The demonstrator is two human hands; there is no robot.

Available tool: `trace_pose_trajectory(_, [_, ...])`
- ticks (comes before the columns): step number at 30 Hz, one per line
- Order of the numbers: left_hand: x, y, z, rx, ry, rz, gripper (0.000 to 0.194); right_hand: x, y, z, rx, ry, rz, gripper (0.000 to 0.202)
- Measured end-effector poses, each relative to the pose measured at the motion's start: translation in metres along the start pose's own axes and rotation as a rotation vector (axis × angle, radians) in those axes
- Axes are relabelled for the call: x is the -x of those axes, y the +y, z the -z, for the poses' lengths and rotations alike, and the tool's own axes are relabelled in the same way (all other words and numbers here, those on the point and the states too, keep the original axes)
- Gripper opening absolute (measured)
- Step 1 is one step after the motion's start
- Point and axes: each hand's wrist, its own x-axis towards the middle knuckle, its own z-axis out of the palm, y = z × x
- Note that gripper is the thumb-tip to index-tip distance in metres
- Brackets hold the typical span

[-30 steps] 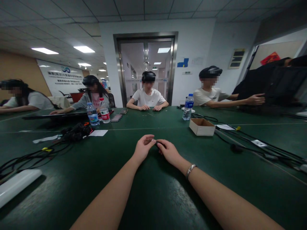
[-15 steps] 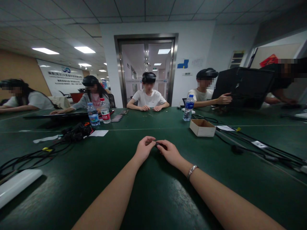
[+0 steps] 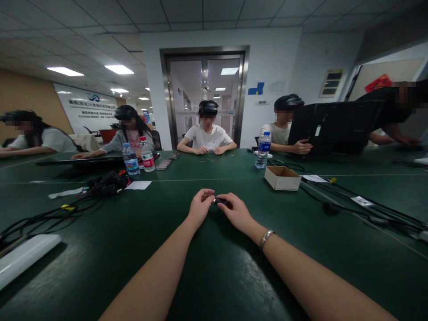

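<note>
A small dark object [image 3: 219,201] with a light tip at its left end is between my two hands, over the green table [image 3: 214,276]. My right hand [image 3: 238,212] pinches its dark body between thumb and fingers. At its light tip, my left hand [image 3: 199,207] has thumb and fingers drawn together; how much of the tip they grip is too small to tell. A silver bracelet [image 3: 266,239] is round my right wrist.
A cardboard box [image 3: 282,179] and bottle [image 3: 263,150] stand right of centre, two bottles [image 3: 131,159] left. Cables [image 3: 374,214] lie both sides, a white case [image 3: 26,258] at left. Several people sit beyond; one holds a monitor [image 3: 334,127].
The small object shows slightly more between my hands, with its light tip now visible. Across the table at right, the black monitor has turned and shifted a little, along with the hand on it.
</note>
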Motion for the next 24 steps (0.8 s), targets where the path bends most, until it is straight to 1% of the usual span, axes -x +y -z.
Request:
trace_pose_trajectory(3, [-0.001, -0.002, 0.000, -0.060, 0.001, 0.021, 0.012, 0.000, 0.002, -0.001, -0.005, 0.009, 0.004, 0.023])
trace_pose_trajectory(6, [-0.002, -0.004, 0.001, -0.093, -0.007, -0.011, 0.010, -0.001, 0.004, -0.001, -0.004, 0.011, 0.018, 0.023])
trace_pose_trajectory(10, [-0.001, -0.003, 0.004, -0.072, -0.025, -0.052, 0.017, -0.001, 0.007, -0.002, -0.043, 0.002, 0.018, 0.023])
trace_pose_trajectory(12, [-0.001, -0.001, 0.004, -0.049, -0.029, -0.029, 0.018, -0.001, 0.009, -0.002, -0.052, 0.003, 0.012, 0.023])
trace_pose_trajectory(14, [-0.002, 0.000, 0.002, -0.031, -0.018, 0.011, 0.015, -0.001, 0.010, -0.002, -0.050, 0.017, 0.012, 0.023])
trace_pose_trajectory(17, [-0.003, -0.001, 0.000, -0.019, -0.015, 0.078, 0.015, -0.001, 0.012, -0.003, -0.041, 0.033, 0.014, 0.023])
trace_pose_trajectory(19, [-0.004, -0.002, -0.001, -0.020, -0.025, 0.091, 0.015, -0.002, 0.012, -0.003, -0.042, 0.029, 0.014, 0.023])
trace_pose_trajectory(22, [-0.004, -0.003, 0.000, -0.007, -0.037, 0.061, 0.011, -0.002, 0.012, -0.003, -0.073, 0.023, 0.007, 0.023])
trace_pose_trajectory(24, [-0.002, -0.002, 0.001, -0.003, -0.051, 0.029, 0.010, -0.001, 0.011, -0.003, -0.122, 0.027, -0.027, 0.026])
